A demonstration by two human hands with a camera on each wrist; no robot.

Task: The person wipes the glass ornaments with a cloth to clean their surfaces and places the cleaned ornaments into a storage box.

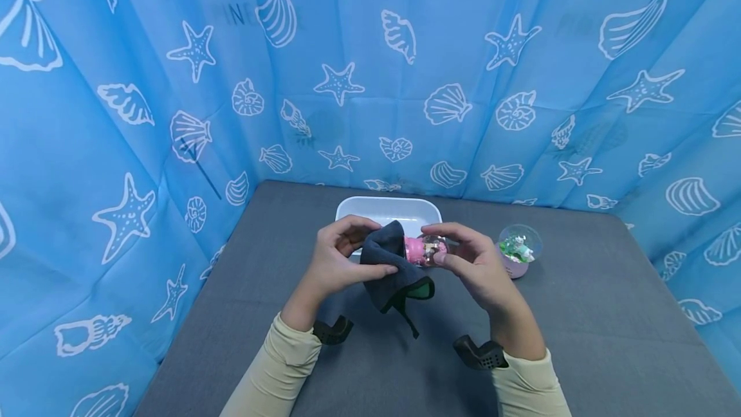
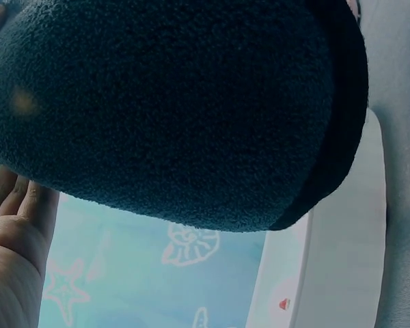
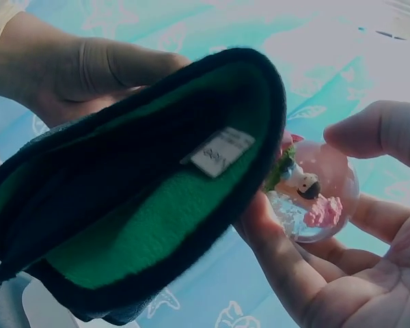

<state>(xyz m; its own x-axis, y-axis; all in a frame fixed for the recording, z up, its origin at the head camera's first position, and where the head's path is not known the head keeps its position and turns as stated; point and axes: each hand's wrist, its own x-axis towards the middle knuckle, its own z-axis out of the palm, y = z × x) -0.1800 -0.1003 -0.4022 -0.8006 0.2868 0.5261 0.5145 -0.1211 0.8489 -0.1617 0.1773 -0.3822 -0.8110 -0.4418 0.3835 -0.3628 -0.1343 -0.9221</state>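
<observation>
Blue curtains [image 1: 359,37] printed with white shells and starfish hang behind and beside a grey counter [image 1: 260,275]. White and shallow, a rounded tray [image 1: 428,211] sits near the counter's back edge, left of its middle. Just in front of it, the person's left hand [image 1: 331,262] grips a dark plush pouch [image 1: 383,250], thumb laid across the near side. Its mouth shows green lining [image 3: 143,225] with a white label [image 3: 222,152], and a thin dark loop [image 1: 408,320] dangles below. The right hand [image 1: 477,262] pinches the clear dome of a pink-based snow globe [image 1: 425,250] between thumb and fingers, holding it tipped sideways, base toward the pouch; whether base and fabric touch, I cannot tell. Toward the counter's right edge, just beyond the right hand, a second snow globe [image 1: 517,248] stands dome up on a pale purple base.
</observation>
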